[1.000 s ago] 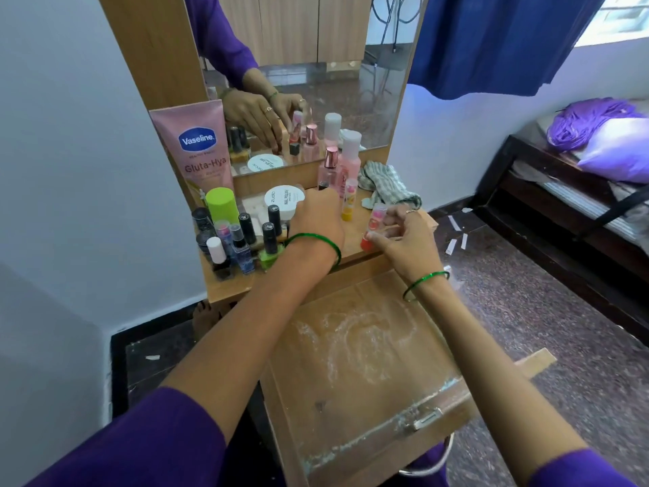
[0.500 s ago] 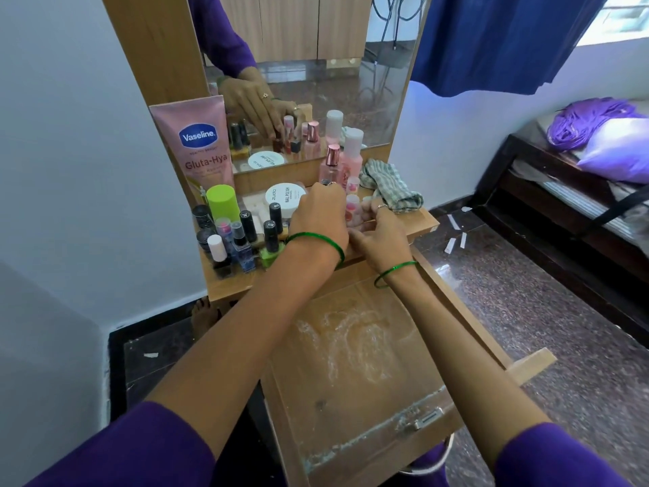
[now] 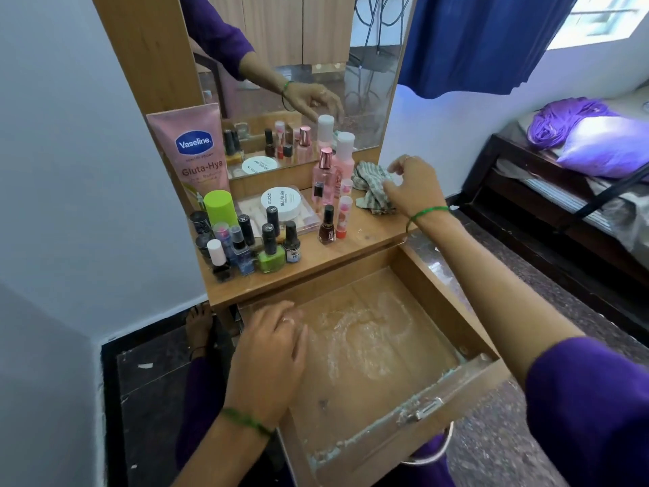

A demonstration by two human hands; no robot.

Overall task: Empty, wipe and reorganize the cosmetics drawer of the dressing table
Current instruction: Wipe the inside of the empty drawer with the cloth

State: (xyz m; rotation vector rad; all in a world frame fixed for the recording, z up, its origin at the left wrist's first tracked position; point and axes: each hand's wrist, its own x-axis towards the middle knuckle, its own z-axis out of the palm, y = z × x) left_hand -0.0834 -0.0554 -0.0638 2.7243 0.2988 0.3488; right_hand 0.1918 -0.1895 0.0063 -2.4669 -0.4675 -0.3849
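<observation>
Drawer (image 3: 368, 349) pulled wide open below the dressing table surface (image 3: 309, 261), nothing inside but whitish streaks and residue smeared across the wooden bottom, more crusted along the front edge by the metal handle (image 3: 423, 411). Left hand (image 3: 270, 360) down at the drawer's left wall, fingers relaxed and fairly straight, holding nothing, a ring showing on one finger, green bangle at the wrist. Right hand (image 3: 412, 188) up at the right end of the surface, fingers curled down onto the striped cloth (image 3: 372, 188), touching it; whether actually gripping it cannot be told. Cloth crumpled, lying just beside the tall pink bottles (image 3: 335, 170) near the mirror (image 3: 298, 82). Cosmetics all out on the surface: pink Vaseline tube (image 3: 196, 152) standing cap-down on its green cap against the left frame, a cluster of nail polish bottles (image 3: 253, 244) at the front left, among them a green polish bottle (image 3: 271, 256). White round jar (image 3: 281, 203) sitting on a clear flat case behind them. Dark red polish bottle (image 3: 327, 226) upright, just beside a slim pink and red tube (image 3: 343, 217). Mirror reflecting the bottles and an arm in a purple sleeve. Bed with a purple pillow (image 3: 607, 145) off to the right, blue curtain (image 3: 484, 40) above.
</observation>
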